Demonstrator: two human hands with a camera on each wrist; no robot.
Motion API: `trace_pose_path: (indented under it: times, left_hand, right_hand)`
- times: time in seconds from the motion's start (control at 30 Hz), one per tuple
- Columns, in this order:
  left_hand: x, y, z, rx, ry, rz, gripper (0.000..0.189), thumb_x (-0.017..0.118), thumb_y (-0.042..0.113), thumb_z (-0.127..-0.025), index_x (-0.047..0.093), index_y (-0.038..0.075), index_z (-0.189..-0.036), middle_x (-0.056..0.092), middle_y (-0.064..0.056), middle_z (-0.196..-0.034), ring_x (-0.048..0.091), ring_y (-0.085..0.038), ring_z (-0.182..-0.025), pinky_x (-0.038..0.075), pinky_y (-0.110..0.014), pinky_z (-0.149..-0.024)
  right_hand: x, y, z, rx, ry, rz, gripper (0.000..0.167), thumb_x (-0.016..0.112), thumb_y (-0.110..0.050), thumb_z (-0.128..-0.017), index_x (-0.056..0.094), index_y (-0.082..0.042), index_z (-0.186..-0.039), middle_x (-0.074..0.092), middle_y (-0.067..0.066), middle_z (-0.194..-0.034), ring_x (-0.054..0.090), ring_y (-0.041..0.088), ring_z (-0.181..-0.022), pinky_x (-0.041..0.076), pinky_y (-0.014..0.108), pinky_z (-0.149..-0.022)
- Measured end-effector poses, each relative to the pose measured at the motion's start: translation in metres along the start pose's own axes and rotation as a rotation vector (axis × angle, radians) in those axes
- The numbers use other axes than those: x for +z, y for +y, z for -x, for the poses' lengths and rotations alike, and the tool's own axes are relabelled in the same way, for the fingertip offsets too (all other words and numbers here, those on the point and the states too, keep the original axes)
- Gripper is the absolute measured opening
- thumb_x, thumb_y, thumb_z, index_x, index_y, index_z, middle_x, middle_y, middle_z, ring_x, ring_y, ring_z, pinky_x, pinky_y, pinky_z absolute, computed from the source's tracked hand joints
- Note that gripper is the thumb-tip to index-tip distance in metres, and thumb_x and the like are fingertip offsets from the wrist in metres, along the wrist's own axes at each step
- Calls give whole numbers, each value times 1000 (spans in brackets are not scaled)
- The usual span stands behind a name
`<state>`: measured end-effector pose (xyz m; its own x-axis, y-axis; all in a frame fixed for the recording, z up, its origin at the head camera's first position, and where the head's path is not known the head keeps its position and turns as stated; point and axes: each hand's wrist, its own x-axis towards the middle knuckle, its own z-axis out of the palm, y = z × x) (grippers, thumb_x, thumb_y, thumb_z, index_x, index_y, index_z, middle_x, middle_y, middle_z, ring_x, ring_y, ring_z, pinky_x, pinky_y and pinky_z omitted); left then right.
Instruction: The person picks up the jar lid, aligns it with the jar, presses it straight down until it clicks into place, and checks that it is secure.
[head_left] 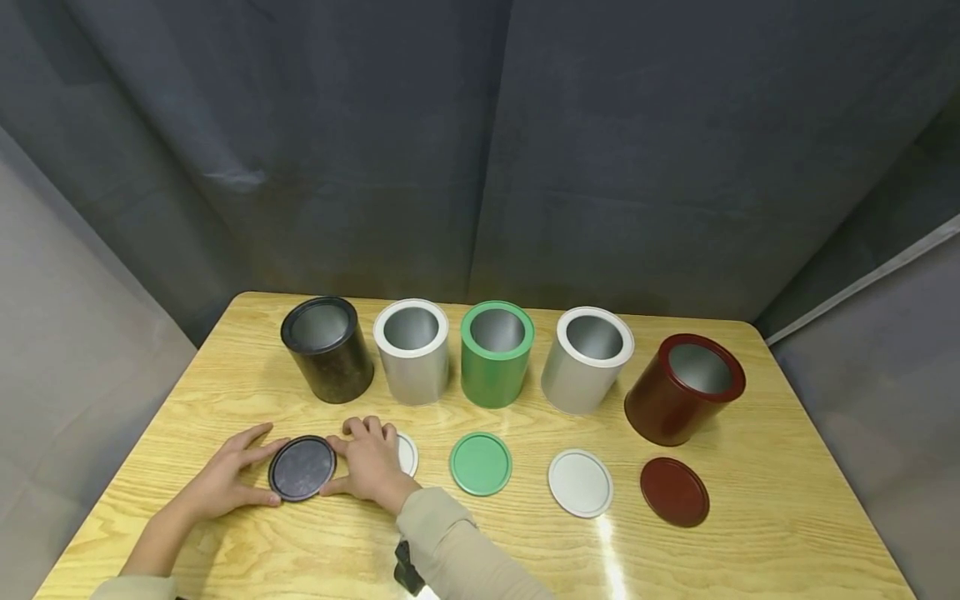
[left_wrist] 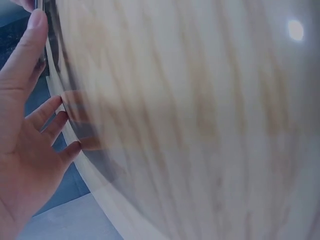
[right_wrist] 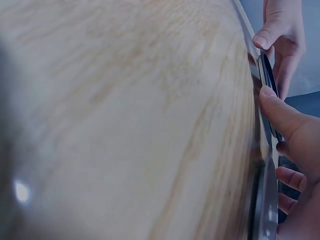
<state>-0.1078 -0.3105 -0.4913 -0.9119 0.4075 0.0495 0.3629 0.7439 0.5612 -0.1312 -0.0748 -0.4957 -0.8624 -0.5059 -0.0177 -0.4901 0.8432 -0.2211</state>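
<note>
A round black lid (head_left: 302, 468) lies between my two hands at the left of the table. My left hand (head_left: 228, 475) holds its left edge, thumb at the near side and index finger at the far side. From the opposite side my right hand (head_left: 367, 460) grips the rim between thumb and fingers. Both thumbs meet the lid's edge (right_wrist: 268, 82) in the right wrist view. Other fingertips of the left hand (left_wrist: 45, 150) touch the wood in the left wrist view. A white lid (head_left: 407, 454) is partly hidden behind the right hand.
Behind the hands stand open cans in a row: black (head_left: 333, 362), white (head_left: 415, 377), green (head_left: 495, 377), white (head_left: 577, 385) and dark red (head_left: 660, 404). To the right lie a green lid (head_left: 481, 463), another white lid (head_left: 581, 483) and a dark red lid (head_left: 674, 492). Grey curtains surround the wooden table (head_left: 780, 517).
</note>
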Motion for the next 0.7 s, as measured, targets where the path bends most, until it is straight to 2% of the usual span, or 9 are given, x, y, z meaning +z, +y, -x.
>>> trace_pose_path:
  times: [0.27,0.4,0.53,0.6,0.7]
  left_hand:
    - [0,-3,2,-2,-6,30,79,79,40,-63,52,4,-128,35,-29,-133,27,-52,-119,26,-65,-85]
    - [-3,-1,3,-16,-15,61,79,79,38,-65,50,3,-130,35,-29,-133,28,-52,-118,27,-66,-84]
    - [-6,3,2,-1,-9,94,78,79,34,-66,48,0,-130,38,-27,-131,31,-51,-118,28,-65,-84]
    - [-8,4,1,16,3,95,78,79,32,-66,49,1,-130,42,-23,-130,35,-47,-117,31,-59,-86]
    - [-9,6,1,42,26,94,75,80,31,-65,50,3,-129,47,-17,-128,40,-33,-118,33,-35,-94]
  right_hand:
    - [-4,2,-1,-15,13,-29,74,62,-70,-63,49,-39,-129,42,-11,-122,34,12,-106,27,33,-84]
    - [-6,4,0,-32,32,-54,74,62,-69,-65,50,-36,-130,43,-12,-119,35,10,-103,27,32,-84]
    - [-8,5,1,-53,43,-101,73,63,-65,-67,50,-33,-131,45,-13,-119,37,9,-103,28,30,-83]
    - [-9,6,1,-68,45,-132,72,64,-63,-69,50,-31,-131,45,-13,-121,37,9,-105,28,29,-82]
    - [-10,7,2,-95,41,-176,71,64,-61,-72,48,-28,-133,44,-12,-126,36,9,-110,28,28,-82]
